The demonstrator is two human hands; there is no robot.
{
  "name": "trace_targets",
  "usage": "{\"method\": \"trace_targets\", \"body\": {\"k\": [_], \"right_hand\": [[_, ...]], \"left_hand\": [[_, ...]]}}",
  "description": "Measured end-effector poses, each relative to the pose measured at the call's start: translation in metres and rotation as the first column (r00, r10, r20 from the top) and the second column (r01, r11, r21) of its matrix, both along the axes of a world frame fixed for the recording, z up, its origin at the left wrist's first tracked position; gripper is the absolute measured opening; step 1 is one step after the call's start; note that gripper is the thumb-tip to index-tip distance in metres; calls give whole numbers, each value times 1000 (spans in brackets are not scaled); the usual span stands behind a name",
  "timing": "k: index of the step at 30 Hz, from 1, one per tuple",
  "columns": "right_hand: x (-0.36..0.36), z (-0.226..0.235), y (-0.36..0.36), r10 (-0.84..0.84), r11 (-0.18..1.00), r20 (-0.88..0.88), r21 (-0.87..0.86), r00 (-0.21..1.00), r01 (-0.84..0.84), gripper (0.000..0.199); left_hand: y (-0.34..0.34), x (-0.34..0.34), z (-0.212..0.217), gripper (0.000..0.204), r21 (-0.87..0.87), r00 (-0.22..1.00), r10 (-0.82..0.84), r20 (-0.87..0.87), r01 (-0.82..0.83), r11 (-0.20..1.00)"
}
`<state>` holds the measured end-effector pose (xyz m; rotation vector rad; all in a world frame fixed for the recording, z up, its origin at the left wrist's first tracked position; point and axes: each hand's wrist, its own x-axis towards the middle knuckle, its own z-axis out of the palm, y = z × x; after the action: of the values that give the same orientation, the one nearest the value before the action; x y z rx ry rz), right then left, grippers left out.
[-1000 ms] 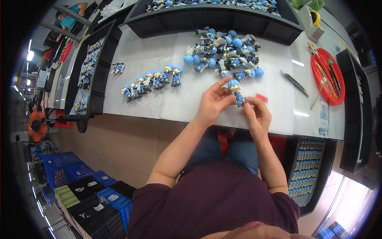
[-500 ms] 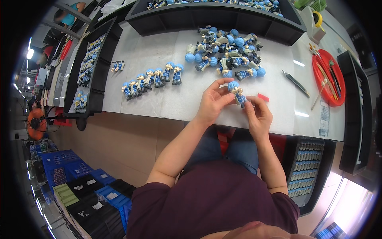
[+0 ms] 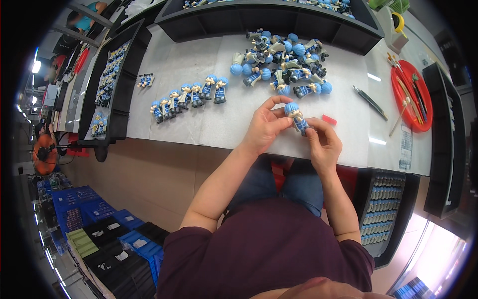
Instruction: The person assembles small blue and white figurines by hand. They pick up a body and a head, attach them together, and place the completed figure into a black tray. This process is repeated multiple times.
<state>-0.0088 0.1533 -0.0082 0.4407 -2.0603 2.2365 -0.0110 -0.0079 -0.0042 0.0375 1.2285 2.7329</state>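
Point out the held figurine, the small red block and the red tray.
Held figurine (image 3: 300, 123): head view, on its blue torso.
Small red block (image 3: 328, 119): head view, on the middle of its upper face.
Red tray (image 3: 427, 102): head view, on its right-hand rim.

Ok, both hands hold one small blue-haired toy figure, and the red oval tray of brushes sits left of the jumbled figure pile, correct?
One slip: in the head view, the red oval tray is right of the jumbled figure pile. Left hand and right hand do hold the blue-haired toy figure.
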Motion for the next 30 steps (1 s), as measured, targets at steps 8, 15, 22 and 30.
{"method": "trace_targets", "body": {"k": [8, 15, 22, 30], "right_hand": [[0, 2, 2, 6, 1000, 69, -3, 998, -6, 15], [1, -1, 1, 45, 998, 9, -45, 999, -45, 18], [1, -4, 2, 33, 992, -88, -116, 996, -43, 24], [3, 2, 0, 52, 990, 19, -132, 998, -49, 21]], "left_hand": [[4, 1, 5, 38, -37, 999, 41, 6, -41, 998], [1, 1, 7, 30, 8, 996, 61, 59, -62, 998], [1, 0, 1, 27, -1, 999, 16, 34, -16, 1000], [1, 0, 1, 29, 9, 998, 26, 50, -26, 1000]]}}
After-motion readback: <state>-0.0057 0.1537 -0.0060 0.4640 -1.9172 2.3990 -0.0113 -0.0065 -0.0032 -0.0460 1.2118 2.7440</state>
